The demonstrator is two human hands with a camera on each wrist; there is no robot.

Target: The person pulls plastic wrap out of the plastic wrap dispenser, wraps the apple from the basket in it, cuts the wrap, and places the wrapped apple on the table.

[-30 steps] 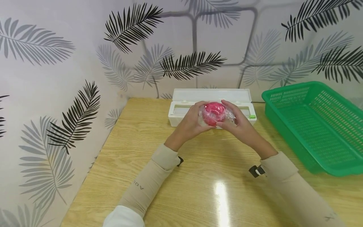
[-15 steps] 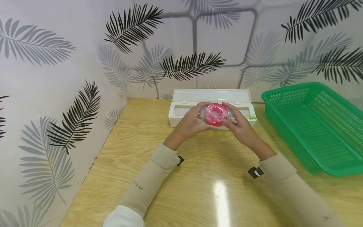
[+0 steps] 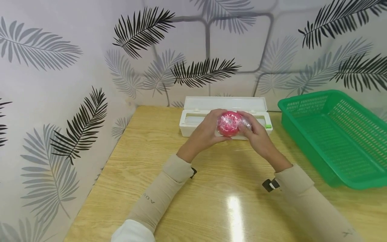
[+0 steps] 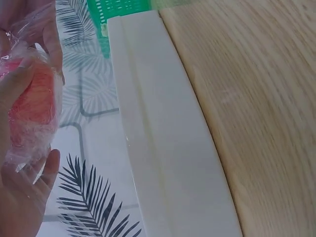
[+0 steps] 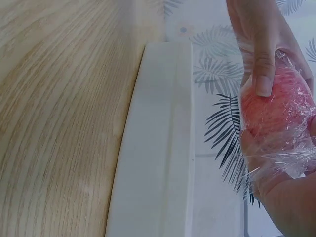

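Both hands hold a round pink-red object [image 3: 228,124] wrapped in clear cling film [image 3: 245,124], raised in front of a white box. My left hand [image 3: 208,129] grips its left side, fingers on top and thumb below. On the other side, my right hand [image 3: 258,136] pinches the bunched film, its thumb over the front. In the left wrist view, a thumb lies across the pink object [image 4: 34,101], and loose film trails between the hands. The right wrist view shows crumpled film around the same pink object [image 5: 276,106]. What kind of object is inside I cannot tell.
The long white box [image 3: 188,131], lid raised and a green slider [image 3: 268,126] at its right end, stands against the patterned wall [image 3: 145,77]. A green plastic basket [image 3: 320,158] sits at right on the wooden table [image 3: 145,154].
The pink object has turned in the hands, and its front looks smoother under the film. My right thumb has shifted from its lower edge up onto the bunched film at the right.
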